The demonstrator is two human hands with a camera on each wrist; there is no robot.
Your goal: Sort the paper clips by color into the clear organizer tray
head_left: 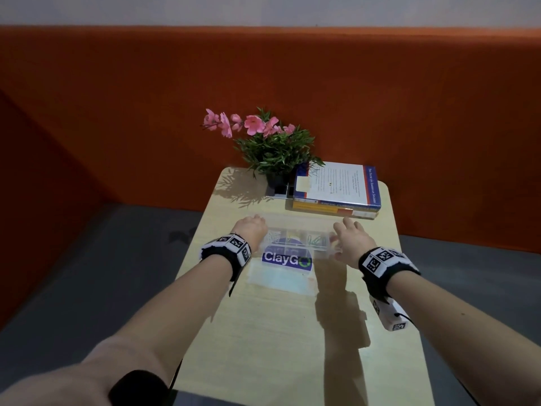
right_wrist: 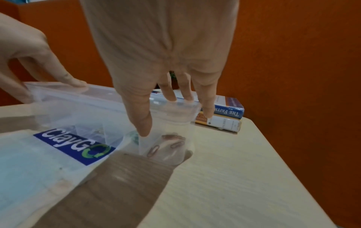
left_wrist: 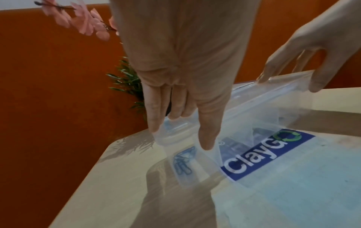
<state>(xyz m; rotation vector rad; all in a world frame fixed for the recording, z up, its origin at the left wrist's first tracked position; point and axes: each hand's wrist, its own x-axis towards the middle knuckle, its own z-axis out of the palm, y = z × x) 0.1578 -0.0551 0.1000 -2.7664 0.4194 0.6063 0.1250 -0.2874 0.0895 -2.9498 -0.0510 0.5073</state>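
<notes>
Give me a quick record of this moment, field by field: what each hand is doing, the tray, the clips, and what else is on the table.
left hand: grips the left end of the clear organizer tray, thumb in front, fingers behind
right hand: grips the right end the same way
tray: closed lid, over the ClayGo sticker
paper clips: blue at the left end, reddish at the right, green between
table: potted plant and two stacked books at the far edge
</notes>
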